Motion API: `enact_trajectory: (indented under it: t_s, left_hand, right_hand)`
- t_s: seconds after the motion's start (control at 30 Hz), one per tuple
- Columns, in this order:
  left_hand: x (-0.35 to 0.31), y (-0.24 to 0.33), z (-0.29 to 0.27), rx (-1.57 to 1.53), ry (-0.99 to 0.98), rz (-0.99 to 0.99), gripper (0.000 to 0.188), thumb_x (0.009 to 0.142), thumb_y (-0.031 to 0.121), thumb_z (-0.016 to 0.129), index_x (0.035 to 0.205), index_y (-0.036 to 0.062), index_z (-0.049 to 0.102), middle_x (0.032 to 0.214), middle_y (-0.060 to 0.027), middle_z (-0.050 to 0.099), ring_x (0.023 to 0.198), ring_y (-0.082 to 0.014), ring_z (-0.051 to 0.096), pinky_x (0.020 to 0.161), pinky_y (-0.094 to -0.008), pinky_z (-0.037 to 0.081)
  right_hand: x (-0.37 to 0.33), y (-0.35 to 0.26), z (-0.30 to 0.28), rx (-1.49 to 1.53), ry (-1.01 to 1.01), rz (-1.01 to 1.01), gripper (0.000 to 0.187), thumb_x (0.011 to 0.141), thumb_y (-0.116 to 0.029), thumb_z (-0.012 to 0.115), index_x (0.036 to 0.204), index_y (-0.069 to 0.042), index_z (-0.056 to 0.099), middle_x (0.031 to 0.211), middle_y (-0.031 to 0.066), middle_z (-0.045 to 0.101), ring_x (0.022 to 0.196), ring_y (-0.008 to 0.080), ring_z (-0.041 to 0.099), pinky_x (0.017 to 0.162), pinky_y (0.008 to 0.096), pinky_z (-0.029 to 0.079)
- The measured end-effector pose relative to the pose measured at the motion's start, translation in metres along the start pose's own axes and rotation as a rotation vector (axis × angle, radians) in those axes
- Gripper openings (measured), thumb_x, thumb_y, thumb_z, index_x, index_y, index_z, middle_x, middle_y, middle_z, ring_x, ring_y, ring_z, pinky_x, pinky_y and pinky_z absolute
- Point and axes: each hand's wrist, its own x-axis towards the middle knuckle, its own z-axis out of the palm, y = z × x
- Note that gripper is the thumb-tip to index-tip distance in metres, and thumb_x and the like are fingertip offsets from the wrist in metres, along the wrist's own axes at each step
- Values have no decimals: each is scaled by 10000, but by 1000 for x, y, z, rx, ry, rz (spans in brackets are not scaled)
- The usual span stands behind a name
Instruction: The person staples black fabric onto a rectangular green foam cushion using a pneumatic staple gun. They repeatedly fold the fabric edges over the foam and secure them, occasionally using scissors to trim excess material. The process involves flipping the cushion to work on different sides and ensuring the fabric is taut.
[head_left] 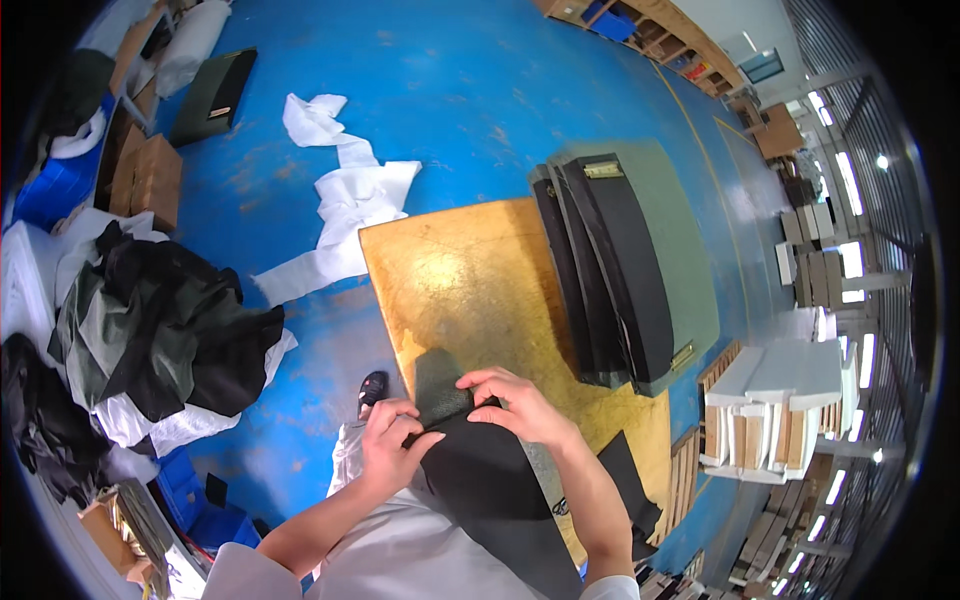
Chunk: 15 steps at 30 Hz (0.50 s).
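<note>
A black sheet of fabric (490,480) hangs from the near edge of the wooden table (460,250) across my front. At its far end sits a dark grey-green piece (437,378) with a folded edge. My left hand (392,447) closes on the left end of that fold, its fingers curled and the thumb pointing right. My right hand (520,405) pinches the right end between thumb and fingers. Partly hidden behind my right forearm, the dark looped handles of what look like scissors (561,507) lie beside the fabric. More black fabric (628,485) rests right of that forearm.
Several dark green and black padded panels (625,270) with brass-coloured plates stand on the table's right side. Crumpled black and green fabric (170,320) is heaped at left. White sheeting (365,195) trails over the blue floor. White-topped stacked boards (775,400) stand at right.
</note>
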Motion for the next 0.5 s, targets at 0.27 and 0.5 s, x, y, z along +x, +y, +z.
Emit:
enact_trajectory:
  t_s: [0.27,0.5]
  left_hand:
    - [9,8,-5,120,-150,-40,239,824,105,831,701,5,652,1086,-112,696,912,-317,678,745,-429,534]
    - [14,-10,-2,-93,-156,-181,230,865,40,793,715,-20,629,1076,-139,696,869,-256,678,738,-343,539]
  right_hand:
    - [-1,-2,6,-218,56,59,265,936,-229,748,902,11,640,1158,173,703,968,391,692,820,452,561]
    - [-5,7,36,-293,346,55,222,916,-222,764,920,-24,664,967,134,719,836,388,699,720,461,565]
